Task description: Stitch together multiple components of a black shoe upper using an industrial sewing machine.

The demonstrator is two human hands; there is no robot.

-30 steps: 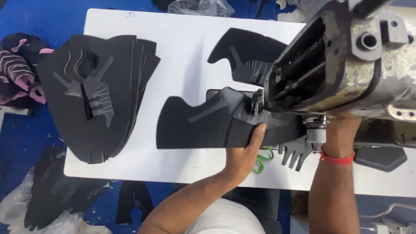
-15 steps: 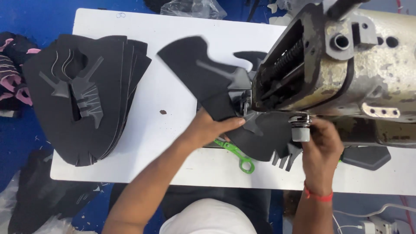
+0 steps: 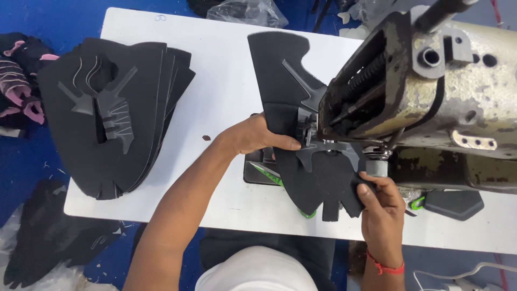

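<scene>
A black shoe-upper panel [image 3: 291,108] with raised grey overlay strips lies under the head of a worn cream sewing machine [image 3: 431,91]. My left hand [image 3: 250,134] presses flat on the panel's left edge, fingers pointing toward the needle area. My right hand [image 3: 379,202] pinches the panel's lower notched edge just below the machine's round knob. The needle itself is hidden by the machine head. A red thread band circles my right wrist.
A stack of several similar black panels [image 3: 107,113] rests on the left of the white table [image 3: 215,64]. Green-handled snips [image 3: 269,175] lie partly under the panel. A black pad [image 3: 452,203] sits at the right. Dark fabric scraps lie on the blue floor [image 3: 32,32].
The panel has turned clockwise, its long end swinging from the left up to the far side. My left hand followed it, and my right hand moved lower along the notched edge.
</scene>
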